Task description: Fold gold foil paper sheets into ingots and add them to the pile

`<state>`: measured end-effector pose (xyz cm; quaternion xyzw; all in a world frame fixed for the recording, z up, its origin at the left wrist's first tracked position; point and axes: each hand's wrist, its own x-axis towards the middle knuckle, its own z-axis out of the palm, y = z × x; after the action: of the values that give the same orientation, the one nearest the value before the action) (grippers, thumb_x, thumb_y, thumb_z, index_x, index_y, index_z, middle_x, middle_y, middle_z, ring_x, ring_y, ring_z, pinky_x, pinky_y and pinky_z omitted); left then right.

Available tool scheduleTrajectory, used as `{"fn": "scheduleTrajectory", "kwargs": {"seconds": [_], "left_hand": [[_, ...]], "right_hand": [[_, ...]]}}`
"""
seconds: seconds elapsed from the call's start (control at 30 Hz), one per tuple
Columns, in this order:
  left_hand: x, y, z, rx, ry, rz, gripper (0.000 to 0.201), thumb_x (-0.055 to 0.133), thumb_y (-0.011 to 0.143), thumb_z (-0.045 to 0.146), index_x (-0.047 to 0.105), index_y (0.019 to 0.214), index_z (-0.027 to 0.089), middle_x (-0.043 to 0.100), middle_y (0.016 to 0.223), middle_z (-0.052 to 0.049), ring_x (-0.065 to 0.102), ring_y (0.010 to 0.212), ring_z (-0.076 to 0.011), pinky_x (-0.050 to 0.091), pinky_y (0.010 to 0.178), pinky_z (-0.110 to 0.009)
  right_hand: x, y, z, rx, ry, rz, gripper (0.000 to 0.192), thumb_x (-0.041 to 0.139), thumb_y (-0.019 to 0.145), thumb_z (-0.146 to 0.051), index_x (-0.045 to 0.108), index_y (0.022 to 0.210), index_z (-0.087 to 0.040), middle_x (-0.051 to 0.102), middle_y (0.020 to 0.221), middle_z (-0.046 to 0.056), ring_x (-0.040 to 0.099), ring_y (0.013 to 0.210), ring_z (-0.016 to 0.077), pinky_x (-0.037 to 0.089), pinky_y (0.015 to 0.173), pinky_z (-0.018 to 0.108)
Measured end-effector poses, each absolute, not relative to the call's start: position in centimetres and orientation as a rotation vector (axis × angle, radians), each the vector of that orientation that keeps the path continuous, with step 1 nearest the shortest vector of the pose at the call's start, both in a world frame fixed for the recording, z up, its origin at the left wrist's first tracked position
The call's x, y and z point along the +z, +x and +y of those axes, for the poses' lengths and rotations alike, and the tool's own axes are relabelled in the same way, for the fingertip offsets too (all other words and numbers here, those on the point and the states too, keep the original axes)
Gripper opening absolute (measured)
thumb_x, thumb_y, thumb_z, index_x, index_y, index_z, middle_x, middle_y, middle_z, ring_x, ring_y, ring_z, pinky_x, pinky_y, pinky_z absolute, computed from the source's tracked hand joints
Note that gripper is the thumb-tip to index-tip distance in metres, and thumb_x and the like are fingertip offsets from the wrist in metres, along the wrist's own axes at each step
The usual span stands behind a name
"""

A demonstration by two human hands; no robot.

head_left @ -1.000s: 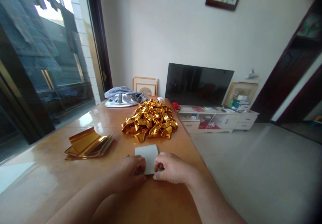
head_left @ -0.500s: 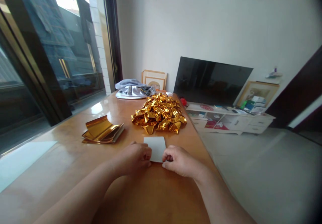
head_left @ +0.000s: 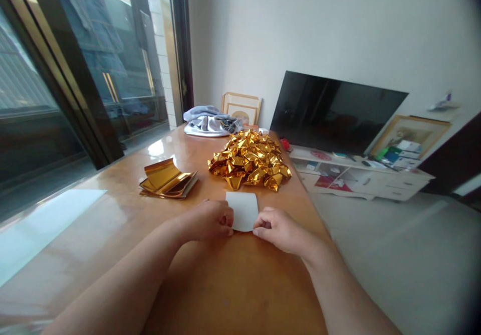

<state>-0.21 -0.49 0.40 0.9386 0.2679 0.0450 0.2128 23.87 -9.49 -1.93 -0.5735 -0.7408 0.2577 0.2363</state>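
Note:
A sheet of paper (head_left: 243,211), pale side up, lies on the wooden table (head_left: 240,285) between my hands. My left hand (head_left: 215,219) pinches its near left corner, with the fingers curled. At the near right corner, my right hand (head_left: 271,227) holds the paper between thumb and forefinger. The near edge bows slightly towards me. Just beyond it rises a heap of folded gold foil pieces (head_left: 251,162). To the left sits a stack of gold foil sheets (head_left: 167,178), its top sheets curling upward.
Folded clothes (head_left: 210,122) lie at the table's far end, before leaning picture frames (head_left: 242,107). A large television (head_left: 334,114) stands on a white cabinet (head_left: 368,177) to the right. The table's right edge runs close by my right forearm. Glass doors (head_left: 124,64) line the left.
The view has shifted, so the whole scene sits further right and slightly higher. Both hands keep their pinch on the paper's near corners, and the sheet looks much the same.

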Motion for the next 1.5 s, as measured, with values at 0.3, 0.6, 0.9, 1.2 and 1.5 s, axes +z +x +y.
{"fn": "scheduleTrajectory", "kwargs": {"seconds": [0.3, 0.6, 0.9, 1.2, 1.5], "left_hand": [[-0.1, 0.0, -0.1, 0.085, 2.526, 0.855, 0.017, 0.055, 0.082, 0.03, 0.068, 0.079, 0.02, 0.069, 0.086, -0.002, 0.061, 0.076, -0.0159, 0.042, 0.067, -0.024], [-1.4, 0.2, 0.6, 0.061, 2.484, 0.978, 0.022, 0.051, 0.08, 0.034, 0.063, 0.069, 0.019, 0.066, 0.072, -0.002, 0.057, 0.066, -0.0152, 0.035, 0.055, -0.024], [0.2, 0.3, 0.3, -0.001, 2.453, 0.986, 0.026, 0.047, 0.085, 0.029, 0.065, 0.07, 0.018, 0.069, 0.077, -0.003, 0.059, 0.069, -0.0162, 0.038, 0.059, -0.024], [-0.4, 0.2, 0.3, 0.005, 2.518, 1.03, 0.041, 0.051, 0.085, 0.056, 0.068, 0.076, 0.021, 0.069, 0.078, -0.002, 0.057, 0.067, -0.0166, 0.034, 0.056, -0.026], [-1.6, 0.2, 0.8, 0.041, 2.582, 1.021, 0.037, 0.052, 0.086, 0.052, 0.068, 0.077, 0.02, 0.071, 0.082, -0.003, 0.06, 0.069, -0.0168, 0.036, 0.059, -0.027]], "right_hand": [[-2.2, 23.6, -9.3, 0.641, -1.635, -1.968, 0.024, 0.058, 0.087, -0.026, 0.055, 0.065, -0.018, 0.058, 0.073, -0.001, 0.054, 0.069, 0.0126, 0.034, 0.059, 0.022], [-3.1, 23.5, -8.9, 0.659, -1.782, -1.837, 0.021, 0.06, 0.085, -0.033, 0.058, 0.07, -0.019, 0.061, 0.069, -0.001, 0.053, 0.063, 0.0127, 0.03, 0.054, 0.023], [-3.5, 23.7, -8.7, 0.638, -1.776, -1.842, 0.022, 0.059, 0.084, -0.034, 0.057, 0.068, -0.019, 0.06, 0.067, -0.002, 0.051, 0.062, 0.012, 0.028, 0.052, 0.022], [-3.4, 23.6, -8.7, 0.682, -1.804, -1.808, 0.022, 0.058, 0.085, -0.036, 0.059, 0.071, -0.019, 0.061, 0.067, -0.001, 0.051, 0.061, 0.0124, 0.028, 0.052, 0.023], [-2.9, 23.4, -8.8, 0.664, -1.824, -1.805, 0.023, 0.059, 0.084, -0.035, 0.057, 0.068, -0.019, 0.061, 0.065, -0.001, 0.051, 0.06, 0.0123, 0.028, 0.052, 0.023]]}}
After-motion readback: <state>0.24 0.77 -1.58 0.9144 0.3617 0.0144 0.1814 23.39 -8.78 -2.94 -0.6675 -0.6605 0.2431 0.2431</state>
